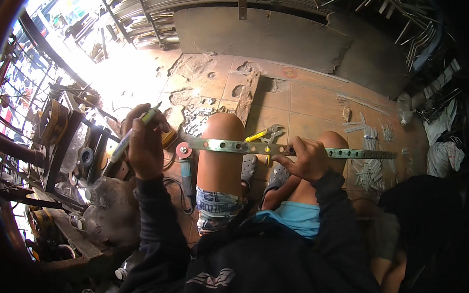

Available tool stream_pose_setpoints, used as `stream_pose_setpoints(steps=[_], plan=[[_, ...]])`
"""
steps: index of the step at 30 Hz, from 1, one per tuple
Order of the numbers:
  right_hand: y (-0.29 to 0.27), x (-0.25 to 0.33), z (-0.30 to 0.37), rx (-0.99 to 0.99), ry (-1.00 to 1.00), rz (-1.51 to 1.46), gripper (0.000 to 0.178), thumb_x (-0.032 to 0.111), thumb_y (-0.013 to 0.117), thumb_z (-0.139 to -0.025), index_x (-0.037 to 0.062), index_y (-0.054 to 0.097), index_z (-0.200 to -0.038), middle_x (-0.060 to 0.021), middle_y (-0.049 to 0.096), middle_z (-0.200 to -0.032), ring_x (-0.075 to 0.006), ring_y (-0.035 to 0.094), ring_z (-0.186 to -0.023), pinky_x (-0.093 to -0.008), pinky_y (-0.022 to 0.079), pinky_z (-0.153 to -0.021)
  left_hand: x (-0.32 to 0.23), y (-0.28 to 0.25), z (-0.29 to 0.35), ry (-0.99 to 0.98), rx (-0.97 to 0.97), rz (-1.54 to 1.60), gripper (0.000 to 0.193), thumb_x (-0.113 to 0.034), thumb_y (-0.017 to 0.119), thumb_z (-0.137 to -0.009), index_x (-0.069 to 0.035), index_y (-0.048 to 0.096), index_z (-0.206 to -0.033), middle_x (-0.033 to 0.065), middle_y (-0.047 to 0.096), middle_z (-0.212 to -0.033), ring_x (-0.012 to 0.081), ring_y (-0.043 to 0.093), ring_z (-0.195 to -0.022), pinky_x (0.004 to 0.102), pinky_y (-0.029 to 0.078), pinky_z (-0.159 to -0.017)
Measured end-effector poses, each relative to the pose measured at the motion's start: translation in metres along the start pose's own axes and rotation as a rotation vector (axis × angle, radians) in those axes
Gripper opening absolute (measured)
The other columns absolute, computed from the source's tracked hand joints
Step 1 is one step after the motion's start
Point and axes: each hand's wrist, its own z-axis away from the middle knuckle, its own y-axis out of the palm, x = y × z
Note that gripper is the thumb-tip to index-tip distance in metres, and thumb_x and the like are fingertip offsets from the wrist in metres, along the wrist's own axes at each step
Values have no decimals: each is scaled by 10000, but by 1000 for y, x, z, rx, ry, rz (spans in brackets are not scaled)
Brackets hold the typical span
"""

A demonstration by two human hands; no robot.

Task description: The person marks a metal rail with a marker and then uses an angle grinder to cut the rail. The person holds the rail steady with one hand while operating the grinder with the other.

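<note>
While the floor spreads below our legs, our right hand grips a metal strip, which spans both. Beside the left leg lies a grinder; past the strip lie pliers. Our raised left hand grasps a marker.

The strip runs crosswise above the left knee and the right knee, with the right grip on it between them. Left of the left knee, the marker sits in the left grip. The grinder lies on the floor beside the left leg. Pliers lie on the floor between the knees, beyond the strip. Farther off lie the small parts, left of the plank. The sheet stands along the floor's far edge; a heap of slats lies toward its right edge, and bottles crowd its left.
</note>
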Motion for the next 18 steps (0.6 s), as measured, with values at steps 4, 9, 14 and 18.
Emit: stream_pose_setpoints(steps=[4, 9, 14, 18], plan=[[-11, -7, 2, 36, -123, 30, 472, 442, 848, -831, 74, 553, -842, -47, 604, -638, -235, 660, -552, -362, 519, -494, -18, 12, 7, -9, 126, -68, 464, -382, 445, -1079, 42, 553, -1234, 151, 638, -915, 234, 600, -878, 384, 479, -833], [-15, -10, -1, 38, -160, 29, 475, 433, 846, -838, 77, 530, -833, -52, 581, -618, -236, 654, -540, -372, 515, -477, 9, 34, 32, -78, 298, -207, 389, -263, 543, -1013, 73, 603, -1199, 141, 689, -915, 172, 646, -822, 297, 517, -747], [-21, -10, -4, 80, -171, 103, 486, 446, 843, -832, 80, 522, -817, -59, 585, -602, -245, 663, -535, -382, 515, -467, 34, 42, 30, -157, 203, 121, 415, -297, 487, -1066, 67, 582, -1241, 161, 673, -890, 208, 638, -799, 321, 511, -734], [-29, -17, -3, 97, -148, 128, 484, 447, 842, -828, 78, 529, -813, -68, 606, -613, -251, 672, -546, -388, 521, -470, 18, 22, 11, -100, 99, 747, 411, -323, 478, -1072, 23, 616, -1246, 173, 695, -1044, 244, 624, -923, 396, 476, -826]])
